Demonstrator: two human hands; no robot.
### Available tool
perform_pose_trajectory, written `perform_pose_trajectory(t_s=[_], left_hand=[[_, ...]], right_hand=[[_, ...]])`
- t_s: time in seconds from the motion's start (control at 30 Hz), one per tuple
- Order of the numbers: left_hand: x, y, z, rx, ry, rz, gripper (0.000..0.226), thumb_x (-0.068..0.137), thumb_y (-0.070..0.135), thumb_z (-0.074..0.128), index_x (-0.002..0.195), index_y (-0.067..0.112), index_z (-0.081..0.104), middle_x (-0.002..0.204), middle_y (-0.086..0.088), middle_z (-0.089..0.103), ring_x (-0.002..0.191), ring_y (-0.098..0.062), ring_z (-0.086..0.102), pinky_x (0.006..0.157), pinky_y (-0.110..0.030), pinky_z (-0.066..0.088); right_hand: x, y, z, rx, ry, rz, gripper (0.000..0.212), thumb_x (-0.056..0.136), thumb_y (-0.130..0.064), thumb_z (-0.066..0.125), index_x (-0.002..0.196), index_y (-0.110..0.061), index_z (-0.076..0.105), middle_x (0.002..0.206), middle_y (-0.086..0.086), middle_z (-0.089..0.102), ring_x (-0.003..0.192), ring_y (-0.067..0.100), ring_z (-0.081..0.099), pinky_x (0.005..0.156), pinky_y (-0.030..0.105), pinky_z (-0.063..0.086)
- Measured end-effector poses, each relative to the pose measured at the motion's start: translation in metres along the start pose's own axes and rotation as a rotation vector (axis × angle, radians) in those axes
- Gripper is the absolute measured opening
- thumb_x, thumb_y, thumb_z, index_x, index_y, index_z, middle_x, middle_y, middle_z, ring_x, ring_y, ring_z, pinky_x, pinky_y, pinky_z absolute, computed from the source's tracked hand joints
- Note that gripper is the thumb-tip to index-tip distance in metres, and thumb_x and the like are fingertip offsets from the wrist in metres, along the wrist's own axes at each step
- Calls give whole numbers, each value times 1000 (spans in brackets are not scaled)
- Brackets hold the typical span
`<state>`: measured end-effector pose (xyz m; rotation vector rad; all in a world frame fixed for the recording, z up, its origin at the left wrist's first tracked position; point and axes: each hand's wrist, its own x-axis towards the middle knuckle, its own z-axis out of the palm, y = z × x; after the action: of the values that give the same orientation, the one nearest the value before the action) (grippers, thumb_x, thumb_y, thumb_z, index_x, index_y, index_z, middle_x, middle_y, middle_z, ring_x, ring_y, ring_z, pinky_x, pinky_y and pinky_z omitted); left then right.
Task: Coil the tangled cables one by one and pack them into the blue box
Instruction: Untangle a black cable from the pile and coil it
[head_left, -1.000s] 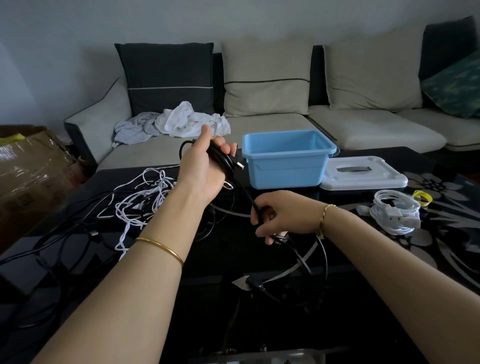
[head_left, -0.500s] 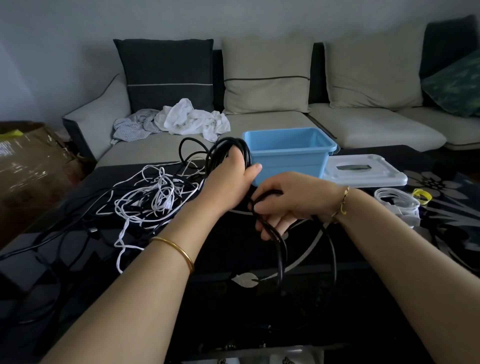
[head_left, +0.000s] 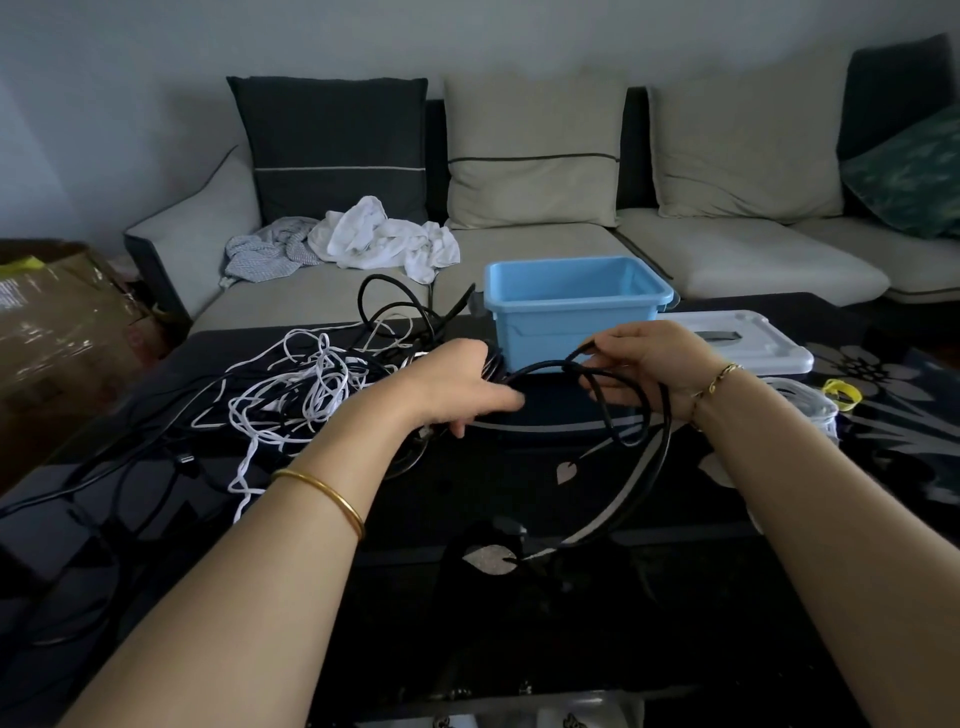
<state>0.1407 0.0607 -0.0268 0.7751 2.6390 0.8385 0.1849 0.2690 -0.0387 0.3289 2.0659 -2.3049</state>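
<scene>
Black cable (head_left: 540, 367) arcs between the two hands, just in front of the blue box (head_left: 571, 325). The box stands open directly beyond the gap between them, and what shows of its inside looks empty. The left hand (head_left: 457, 387), back uppermost, has its fingers curled round the gathered turns. The right hand (head_left: 649, 358) pinches the free run between thumb and fingertips. A loose loop droops below that wrist to the table (head_left: 883, 467), and the tail trails toward the person, its end hard to make out against the dark glass. The step in hand seems to be laying the next turn onto the coil. To do it well, bring the right hand across to the left so that each turn matches those already held. Let the cord roll a little between the fingers so it lies flat instead of twisting, and draw the tail in slowly so the end does not snag. The cord is round, rubbery-looking and fairly stiff. It holds wide, springy curves, so the left grip probably needs to be firm or the turns may spring open. Left of the left hand lies a heap of thin, limp white cables (head_left: 301, 389), knotted with more black ones. Beyond the right hand rests a flat white lid (head_left: 748, 343) with rounded corners. Just past the right wrist sit a coiled white cable (head_left: 810, 405) and a yellow band (head_left: 841, 393).
</scene>
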Motion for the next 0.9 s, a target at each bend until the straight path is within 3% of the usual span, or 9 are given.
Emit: perform_pose_trajectory(t_s=[0.1,0.2,0.3,0.37,0.43,0.5,0.63,0.73,0.9], left_hand=[[-2,0,-4,-119,78,29,22,88,33,62,84,13,52,56,5,47,41,-11,44,56,-32,49],[-1,5,-10,-313,202,67,26,91,25,58,74,15,41,44,13,34,39,-8,32,51,-28,46],[1,10,-14,-380,328,83,27,90,20,57,72,14,37,45,9,29,43,-11,29,48,-26,45],[3,13,-13,-344,351,96,33,89,18,56,64,16,35,43,9,29,41,-13,29,49,-27,46],[5,14,-9,-327,353,92,35,88,18,55,60,17,33,41,9,30,39,-14,30,51,-28,46],[6,16,-5,-318,344,86,35,87,18,54,59,16,34,39,11,31,38,-14,30,51,-28,45],[5,20,-3,-284,334,93,33,88,20,55,59,15,42,39,9,36,36,-12,34,45,-22,36],[3,19,-5,-261,354,76,26,87,24,57,67,9,52,54,-4,48,44,-17,44,51,-27,42],[3,14,-9,-161,387,15,27,88,26,56,70,8,48,57,-6,50,46,-24,49,55,-34,46]], right_hand=[[8,15,-9,-148,66,71,14,97,-13,49,90,-7,59,66,8,61,50,15,63,46,26,54],[6,27,-11,-421,-41,117,19,97,-21,50,86,-13,63,70,5,58,50,12,57,49,23,52],[3,30,3,-708,-197,-16,17,97,-21,51,93,-15,66,76,6,60,56,12,54,54,23,51],[1,29,17,-863,-215,-150,16,94,-19,54,100,-15,68,87,5,66,69,11,57,67,24,51],[-2,25,30,-907,-212,-292,20,92,-18,59,110,-16,67,103,-3,68,89,7,61,82,15,48],[-6,20,41,-760,-261,-341,29,89,-14,62,118,-16,63,113,-6,65,103,6,60,89,10,44],[-13,16,55,-283,-273,-289,33,79,-6,63,112,-7,60,110,4,67,108,18,60,98,35,44],[-19,9,56,21,-315,-164,29,77,-8,53,105,-8,61,109,9,66,106,22,62,97,39,44],[-33,-5,54,168,-347,-32,17,91,-19,55,101,-6,62,94,13,66,68,19,66,87,39,53]])
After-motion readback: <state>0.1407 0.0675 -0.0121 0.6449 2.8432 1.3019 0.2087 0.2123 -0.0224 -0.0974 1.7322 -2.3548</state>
